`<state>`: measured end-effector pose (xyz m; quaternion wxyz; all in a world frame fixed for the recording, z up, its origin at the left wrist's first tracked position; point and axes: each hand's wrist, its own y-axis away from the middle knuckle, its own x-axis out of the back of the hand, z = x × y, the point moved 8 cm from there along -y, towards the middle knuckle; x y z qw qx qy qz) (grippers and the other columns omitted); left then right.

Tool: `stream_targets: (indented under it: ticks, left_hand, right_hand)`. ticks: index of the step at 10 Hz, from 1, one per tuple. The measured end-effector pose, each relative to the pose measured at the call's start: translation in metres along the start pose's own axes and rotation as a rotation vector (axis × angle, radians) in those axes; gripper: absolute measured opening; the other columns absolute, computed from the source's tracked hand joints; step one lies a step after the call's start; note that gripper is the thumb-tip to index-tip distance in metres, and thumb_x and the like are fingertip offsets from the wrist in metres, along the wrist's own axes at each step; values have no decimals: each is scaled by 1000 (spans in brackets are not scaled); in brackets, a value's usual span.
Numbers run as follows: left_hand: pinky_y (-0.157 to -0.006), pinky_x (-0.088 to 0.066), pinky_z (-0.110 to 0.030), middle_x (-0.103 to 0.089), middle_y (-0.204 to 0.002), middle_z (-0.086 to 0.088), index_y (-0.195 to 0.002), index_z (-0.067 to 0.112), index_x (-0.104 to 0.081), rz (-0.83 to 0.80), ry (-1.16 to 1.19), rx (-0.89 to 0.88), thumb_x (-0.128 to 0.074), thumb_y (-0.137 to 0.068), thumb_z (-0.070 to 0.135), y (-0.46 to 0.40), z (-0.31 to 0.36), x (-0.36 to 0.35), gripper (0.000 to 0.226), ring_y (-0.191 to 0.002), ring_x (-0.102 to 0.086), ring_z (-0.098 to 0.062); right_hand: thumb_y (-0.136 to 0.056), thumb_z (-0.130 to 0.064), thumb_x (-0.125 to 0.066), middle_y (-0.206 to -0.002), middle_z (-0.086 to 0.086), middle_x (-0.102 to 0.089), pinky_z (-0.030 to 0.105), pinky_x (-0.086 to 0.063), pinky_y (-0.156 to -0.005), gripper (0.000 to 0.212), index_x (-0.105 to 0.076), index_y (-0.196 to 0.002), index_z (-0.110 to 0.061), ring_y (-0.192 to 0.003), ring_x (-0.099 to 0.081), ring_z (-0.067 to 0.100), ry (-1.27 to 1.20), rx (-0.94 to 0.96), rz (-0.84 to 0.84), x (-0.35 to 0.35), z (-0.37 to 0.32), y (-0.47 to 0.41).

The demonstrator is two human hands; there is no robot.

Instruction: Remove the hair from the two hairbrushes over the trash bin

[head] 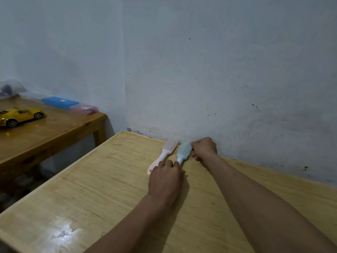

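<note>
Two hairbrushes lie side by side on the light wooden table, heads toward the wall and bristles up. The pink hairbrush is on the left, the blue hairbrush just beside it on the right.

The left hand lies knuckles-up over both handles, fingers curled down onto the blue one's handle; whether it truly grips cannot be told, since the fingertips are hidden. The right hand is curled against the right edge of the blue brush head, fingers bent round it.

No trash bin shows in view.

On a darker wooden table to the left sit a yellow toy car, a closed blue box and, touching it, a pink translucent box whose contents are too blurred to tell.
</note>
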<state>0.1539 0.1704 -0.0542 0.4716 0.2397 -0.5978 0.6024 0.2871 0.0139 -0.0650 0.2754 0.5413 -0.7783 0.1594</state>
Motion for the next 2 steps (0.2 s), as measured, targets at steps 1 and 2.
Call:
stream_targets:
  ticks: [1, 2]
  left_hand:
    - [-82, -47, -36, -66, -115, -4, -128, 17, -57, -11, 55, 29, -40, -101, 45, -3, 0, 5, 42, -105, -57, -22]
    - [-91, -47, -35, -60, -132, -5, -140, 18, -48, -6, 83, 50, -41, -99, 51, 1, -3, 5, 54, -116, -55, -22]
  right_hand:
    - [-103, -33, -60, -74, 12, -76, 29, -59, -58, 32, -74, -99, -4, -48, -64, 20, 20, -26, 16, 2, -3, 6]
    - [-105, -32, -55, -72, 14, -74, 38, -64, -71, 36, -67, -88, -2, -56, -67, 25, -53, -62, 17, 4, -5, 11]
